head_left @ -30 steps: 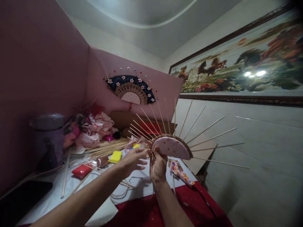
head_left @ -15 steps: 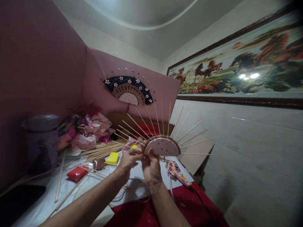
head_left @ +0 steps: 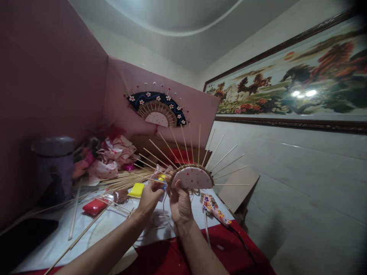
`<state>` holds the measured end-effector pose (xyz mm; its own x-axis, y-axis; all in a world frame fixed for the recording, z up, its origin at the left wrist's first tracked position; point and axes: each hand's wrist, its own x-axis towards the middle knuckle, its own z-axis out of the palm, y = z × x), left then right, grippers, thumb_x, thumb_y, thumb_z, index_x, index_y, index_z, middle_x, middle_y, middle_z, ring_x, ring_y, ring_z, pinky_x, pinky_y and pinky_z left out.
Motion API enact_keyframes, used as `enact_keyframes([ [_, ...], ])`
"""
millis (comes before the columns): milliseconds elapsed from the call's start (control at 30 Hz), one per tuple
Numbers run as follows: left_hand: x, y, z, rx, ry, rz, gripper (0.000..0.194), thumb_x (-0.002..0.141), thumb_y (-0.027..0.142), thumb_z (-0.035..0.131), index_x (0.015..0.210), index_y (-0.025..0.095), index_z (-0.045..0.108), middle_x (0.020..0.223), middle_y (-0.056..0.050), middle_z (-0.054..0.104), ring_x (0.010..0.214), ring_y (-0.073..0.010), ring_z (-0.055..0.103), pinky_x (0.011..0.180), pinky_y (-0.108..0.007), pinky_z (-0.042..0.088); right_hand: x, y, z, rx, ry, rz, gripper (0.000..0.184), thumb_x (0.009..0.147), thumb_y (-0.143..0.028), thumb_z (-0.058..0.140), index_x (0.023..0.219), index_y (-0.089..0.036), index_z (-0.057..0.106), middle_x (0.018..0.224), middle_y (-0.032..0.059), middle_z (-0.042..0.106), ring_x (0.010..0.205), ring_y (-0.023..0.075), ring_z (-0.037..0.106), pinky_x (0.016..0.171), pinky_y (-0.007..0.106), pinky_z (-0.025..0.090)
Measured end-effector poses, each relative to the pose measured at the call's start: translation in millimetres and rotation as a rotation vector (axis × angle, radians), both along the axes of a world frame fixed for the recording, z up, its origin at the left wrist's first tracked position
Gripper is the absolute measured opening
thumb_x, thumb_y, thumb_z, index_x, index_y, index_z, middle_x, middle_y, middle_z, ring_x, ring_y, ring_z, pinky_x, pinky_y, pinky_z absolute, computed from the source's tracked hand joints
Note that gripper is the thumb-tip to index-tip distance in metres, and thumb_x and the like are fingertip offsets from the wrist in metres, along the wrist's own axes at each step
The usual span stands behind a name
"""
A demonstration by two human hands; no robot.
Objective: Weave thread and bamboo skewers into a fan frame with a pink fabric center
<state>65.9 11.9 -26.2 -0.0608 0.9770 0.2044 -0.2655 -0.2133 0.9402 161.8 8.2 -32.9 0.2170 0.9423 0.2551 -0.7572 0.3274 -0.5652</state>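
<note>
My right hand (head_left: 180,206) grips a fan frame by its lower left part, thumb on the front and fingers behind. The frame has a half-round pad (head_left: 192,178) in pale pink fabric with red dots. Brown cord is woven along its curved rim, and thin wooden sticks (head_left: 183,139) spread out from it like rays. Left of the frame, my left hand (head_left: 150,196) is closed in a pinch near the lowest left sticks. A thin pale cord (head_left: 164,204) hangs down by its fingers and seems held there; the fingertips are partly hidden.
A finished dark-blue flowered fan (head_left: 157,101) hangs on the pink board. Loose sticks, a yellow packet (head_left: 136,190), a red packet (head_left: 95,205) and crumpled fabric (head_left: 114,154) lie leftward. A flower-patterned glue gun (head_left: 215,211) lies right. A lidded purple container (head_left: 54,172) stands far left.
My left hand has drawn away from the frame's lower left corner, slightly left and down. The frame and my right hand have shifted a little left.
</note>
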Motion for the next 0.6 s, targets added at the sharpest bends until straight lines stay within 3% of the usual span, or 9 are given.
enact_keyframes([
  [67,-1.0,-5.5,3.4,0.004,-0.027,0.024,0.016,0.051,0.017,0.068,0.065,0.013,0.061,0.055,0.001,0.059,0.047,-0.0089,0.051,0.042,-0.019,0.034,0.5,2.1,-1.5,0.004,0.013,-0.022,0.015,0.065,-0.024,0.075,0.077,-0.019,0.069,0.08,0.0021,0.073,0.077,0.0151,0.067,0.078,0.03,0.05],
  [200,1.6,-9.8,2.2,-0.166,-0.17,-0.205,0.026,0.055,0.023,0.074,0.073,0.015,0.058,0.045,0.006,0.049,0.028,-0.0031,0.033,0.03,-0.017,0.015,0.6,3.2,-3.8,0.046,-0.019,0.024,0.021,0.063,-0.022,0.075,0.083,-0.019,0.069,0.082,0.0018,0.073,0.08,0.015,0.067,0.081,0.029,0.05],
  [300,1.9,-8.1,-0.9,-0.234,-0.275,-0.31,0.027,0.054,0.015,0.075,0.076,0.014,0.059,0.051,0.003,0.055,0.028,-0.0035,0.039,0.028,-0.015,0.018,0.6,1.6,-4.0,0.024,-0.058,0.024,0.024,0.062,-0.024,0.076,0.085,-0.019,0.068,0.08,0.0019,0.073,0.079,0.0154,0.067,0.076,0.028,0.051],
  [400,-2.5,-5.7,-0.1,-0.263,-0.267,-0.36,0.021,0.057,0.008,0.072,0.074,0.011,0.06,0.064,-0.006,0.066,0.047,-0.0121,0.061,0.035,-0.016,0.037,0.9,0.6,-3.7,-0.014,-0.084,0.015,0.02,0.064,-0.027,0.075,0.08,-0.018,0.068,0.077,0.0023,0.073,0.076,0.015,0.067,0.073,0.028,0.052],
  [467,-6.5,-4.6,2.1,-0.265,-0.275,-0.364,0.017,0.06,0.006,0.07,0.073,0.01,0.061,0.067,-0.008,0.067,0.056,-0.0148,0.066,0.041,-0.017,0.045,1.3,0.9,-4.3,-0.048,-0.073,0.008,0.016,0.064,-0.028,0.075,0.075,-0.017,0.068,0.076,0.0033,0.073,0.075,0.0152,0.067,0.074,0.029,0.052],
  [600,-11.7,-4.3,4.7,-0.239,-0.285,-0.397,0.012,0.064,0.008,0.07,0.073,0.01,0.063,0.065,-0.005,0.066,0.041,-0.0072,0.056,0.028,-0.012,0.025,2.0,3.3,-7.6,-0.112,-0.044,-0.014,0.015,0.062,-0.024,0.075,0.073,-0.017,0.068,0.078,0.0035,0.073,0.074,0.015,0.066,0.068,0.027,0.052],
])
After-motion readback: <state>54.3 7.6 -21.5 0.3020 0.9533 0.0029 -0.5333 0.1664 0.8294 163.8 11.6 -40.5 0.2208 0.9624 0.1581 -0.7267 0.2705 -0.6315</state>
